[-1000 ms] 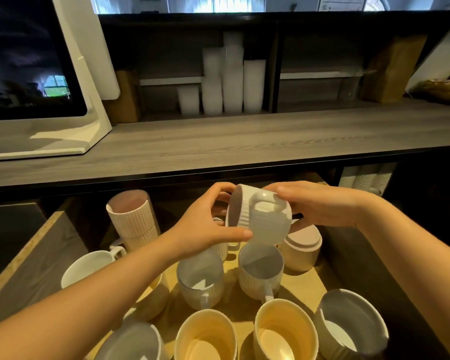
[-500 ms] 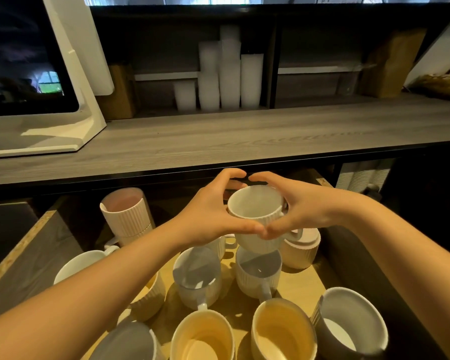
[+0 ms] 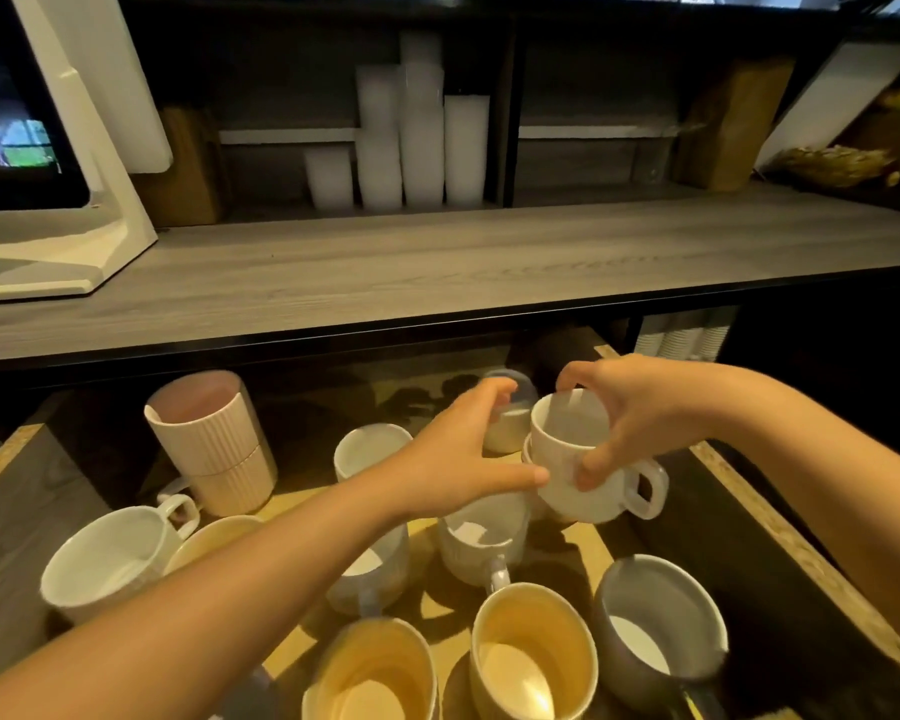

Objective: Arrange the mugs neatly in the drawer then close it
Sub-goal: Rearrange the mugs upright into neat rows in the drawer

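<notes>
Grey wood-grain counter [image 3: 437, 267] is seen across the upper half of the view. A white screen stand [image 3: 100, 148] is set on its left end, and stacks of plastic cups [image 3: 417, 137] are lined up on the shelf behind it.

Below the counter's front edge a drawer [image 3: 780, 532] is pulled open, and its pale floor is crowded with mugs. A white mug [image 3: 572, 454] is held upright over the back right part of the drawer, with its handle turned to the right. A ribbed cup [image 3: 527, 452] is partly seen directly beneath it, but whether the two are touching cannot be told.

The white mug is gripped by the right hand [image 3: 640, 407]: the fingers are curled over the far rim and the thumb is pressed against the near wall. The left hand [image 3: 453, 459] is spread wide and nothing is held in it. Only its thumb tip is laid against the white mug's left side, and its fingers are stretched toward a small cup [image 3: 510, 433] just behind.

Two pink tumblers [image 3: 214, 439] are stacked at the back left. A big pale mug [image 3: 110, 558] is placed near the left wall. Two yellow mugs [image 3: 533, 657] and a grey mug [image 3: 661, 626] are lined along the front, and a ribbed mug [image 3: 481, 537] is set in the middle.
</notes>
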Demonstrator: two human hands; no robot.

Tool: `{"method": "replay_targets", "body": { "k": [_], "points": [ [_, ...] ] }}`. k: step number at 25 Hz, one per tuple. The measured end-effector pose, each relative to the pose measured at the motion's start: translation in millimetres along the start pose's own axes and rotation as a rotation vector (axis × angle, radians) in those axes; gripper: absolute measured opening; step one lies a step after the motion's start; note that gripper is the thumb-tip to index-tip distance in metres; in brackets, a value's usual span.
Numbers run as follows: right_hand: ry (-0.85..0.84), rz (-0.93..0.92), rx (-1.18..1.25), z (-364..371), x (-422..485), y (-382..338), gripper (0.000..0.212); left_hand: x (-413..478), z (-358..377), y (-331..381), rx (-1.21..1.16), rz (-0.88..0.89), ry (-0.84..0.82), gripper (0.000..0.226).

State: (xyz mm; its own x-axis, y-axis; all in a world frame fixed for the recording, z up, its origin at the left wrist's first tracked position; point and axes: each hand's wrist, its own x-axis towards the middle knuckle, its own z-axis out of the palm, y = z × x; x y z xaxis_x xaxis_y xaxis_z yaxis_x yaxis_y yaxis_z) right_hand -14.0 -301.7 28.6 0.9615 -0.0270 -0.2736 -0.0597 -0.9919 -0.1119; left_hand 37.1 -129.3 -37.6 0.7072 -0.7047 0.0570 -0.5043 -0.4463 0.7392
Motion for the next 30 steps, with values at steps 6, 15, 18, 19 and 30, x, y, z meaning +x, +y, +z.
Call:
{"method": "replay_targets", "body": {
  "k": [6,15,18,19,30],
  "points": [
    [-0.123,0.121,-0.038,27,9,10,0.082,-8,21,-15,0.538,-0.119,-0.237,0.084],
    [-0.063,0.103,-0.211,38,23,0,0.073,-14,23,-14,0.560,-0.076,-0.161,0.077],
    [0.007,0.111,-0.243,47,27,4,0.080,-13,25,-15,0.527,-0.101,-0.163,0.080],
    [0.008,0.110,-0.255,50,28,5,0.081,-13,26,-15,0.511,-0.109,-0.159,0.080],
    [-0.014,0.092,-0.243,77,29,5,0.095,-15,25,-18,0.502,-0.086,-0.129,0.082]
  ]
}}
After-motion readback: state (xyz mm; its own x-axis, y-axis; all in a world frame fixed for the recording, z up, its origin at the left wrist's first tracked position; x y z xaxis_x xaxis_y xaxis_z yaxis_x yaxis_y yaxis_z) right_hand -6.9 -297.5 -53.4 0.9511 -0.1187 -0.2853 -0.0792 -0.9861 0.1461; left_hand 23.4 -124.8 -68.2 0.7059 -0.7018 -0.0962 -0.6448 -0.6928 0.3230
